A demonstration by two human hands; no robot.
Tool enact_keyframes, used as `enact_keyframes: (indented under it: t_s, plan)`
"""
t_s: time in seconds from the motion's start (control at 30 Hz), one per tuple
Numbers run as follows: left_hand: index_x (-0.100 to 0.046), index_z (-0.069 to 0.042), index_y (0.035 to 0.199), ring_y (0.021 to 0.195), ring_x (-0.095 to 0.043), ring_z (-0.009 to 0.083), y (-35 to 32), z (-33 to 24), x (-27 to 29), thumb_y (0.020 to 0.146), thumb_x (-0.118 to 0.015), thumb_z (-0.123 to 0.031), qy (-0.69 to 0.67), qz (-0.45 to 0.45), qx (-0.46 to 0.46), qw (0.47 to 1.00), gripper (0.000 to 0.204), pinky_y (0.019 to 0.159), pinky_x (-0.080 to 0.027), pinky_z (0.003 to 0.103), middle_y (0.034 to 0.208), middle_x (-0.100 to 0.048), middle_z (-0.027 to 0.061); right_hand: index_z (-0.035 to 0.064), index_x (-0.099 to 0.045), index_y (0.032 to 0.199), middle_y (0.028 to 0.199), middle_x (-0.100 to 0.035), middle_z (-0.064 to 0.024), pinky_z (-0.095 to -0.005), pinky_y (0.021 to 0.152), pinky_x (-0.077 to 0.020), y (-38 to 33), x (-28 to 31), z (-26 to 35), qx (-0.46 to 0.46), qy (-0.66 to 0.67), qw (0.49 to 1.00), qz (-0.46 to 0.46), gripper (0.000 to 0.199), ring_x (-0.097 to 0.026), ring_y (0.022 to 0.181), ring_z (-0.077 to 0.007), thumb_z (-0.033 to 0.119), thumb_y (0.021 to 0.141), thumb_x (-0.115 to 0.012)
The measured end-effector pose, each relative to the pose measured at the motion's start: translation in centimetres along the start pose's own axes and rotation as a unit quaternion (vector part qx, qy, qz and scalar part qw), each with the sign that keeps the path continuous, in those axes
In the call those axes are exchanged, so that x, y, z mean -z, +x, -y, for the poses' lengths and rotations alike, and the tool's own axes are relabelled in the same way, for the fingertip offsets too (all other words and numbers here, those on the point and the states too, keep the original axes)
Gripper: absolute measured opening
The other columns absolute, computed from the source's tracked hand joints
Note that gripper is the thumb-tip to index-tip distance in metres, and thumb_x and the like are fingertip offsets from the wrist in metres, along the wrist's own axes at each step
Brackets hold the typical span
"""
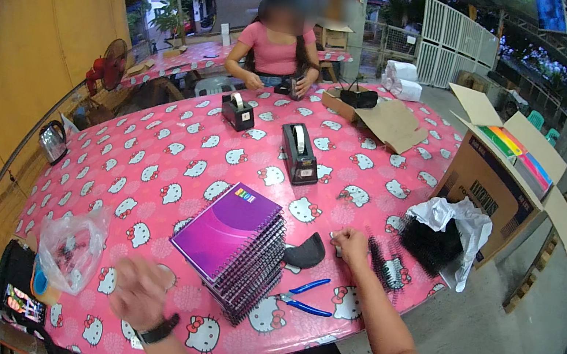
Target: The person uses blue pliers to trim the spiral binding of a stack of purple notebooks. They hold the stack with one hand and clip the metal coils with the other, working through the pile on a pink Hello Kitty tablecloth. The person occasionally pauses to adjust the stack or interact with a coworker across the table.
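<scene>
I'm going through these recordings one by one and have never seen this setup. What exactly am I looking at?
There's no robot: these are a person's bare hands, seen from a fisheye camera worn on the head, so straight edges bend. The pink cat-print tablecloth carries a stack of purple spiral notebooks, blue-handled cutters, two tape dispensers, a plastic bag and loose black spiral coils. The left hand is blurred, with nothing visibly held. The right hand is beside the coils, fingers pinched; whether they grip something small isn't clear. Across the table stands another person.
</scene>
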State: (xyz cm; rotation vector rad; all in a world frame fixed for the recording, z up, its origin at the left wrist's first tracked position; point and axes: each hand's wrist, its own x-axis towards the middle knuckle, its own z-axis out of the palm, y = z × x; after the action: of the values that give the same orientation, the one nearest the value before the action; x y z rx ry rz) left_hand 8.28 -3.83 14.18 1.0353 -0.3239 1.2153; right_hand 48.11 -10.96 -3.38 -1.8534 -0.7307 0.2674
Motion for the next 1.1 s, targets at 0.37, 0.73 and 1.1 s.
enact_keyframes:
  t_s: [0.37,0.73,1.1]
  plan:
    - [-0.06,-0.003,0.104,0.086,-0.06,0.03,11.0,35.8,-3.5,0.078,-0.064,-0.021,0.577,-0.245,0.121,0.769,0.032,0.079,-0.046,0.036,0.092,-0.063,0.0157,0.0019,-0.06,0.07,0.056,-0.053,-0.0012,-0.026,0.045,-0.0377,-0.5,0.9,1.3,-0.014,0.09,0.994,0.063,0.023,-0.048,0.05,-0.0093,0.022,0.078,-0.068]
    - [-0.064,-0.003,0.073,0.05,-0.041,0.0105,13.5,44.3,5.1,0.078,-0.067,-0.019,0.281,-0.373,0.267,0.843,0.017,0.049,-0.036,0.027,0.064,-0.058,0.0005,0.0013,-0.059,0.074,0.069,-0.064,-0.005,-0.025,0.051,-0.0425,0.3,4.3,2.0,-0.075,0.147,0.981,0.107,0.025,-0.054,0.054,-0.0097,0.023,0.078,-0.069]
    - [-0.065,0.0,0.1,0.071,-0.055,0.0107,15.3,36.1,-2.0,0.083,-0.062,-0.009,0.235,-0.345,-0.024,0.909,0.019,0.061,-0.044,0.025,0.086,-0.062,0.0036,0.0029,-0.065,0.084,0.072,-0.064,-0.0084,-0.0293,0.061,-0.0461,5.3,10.1,4.4,0.106,-0.074,0.989,0.075,0.014,-0.058,0.066,-0.0144,0.015,0.079,-0.065]
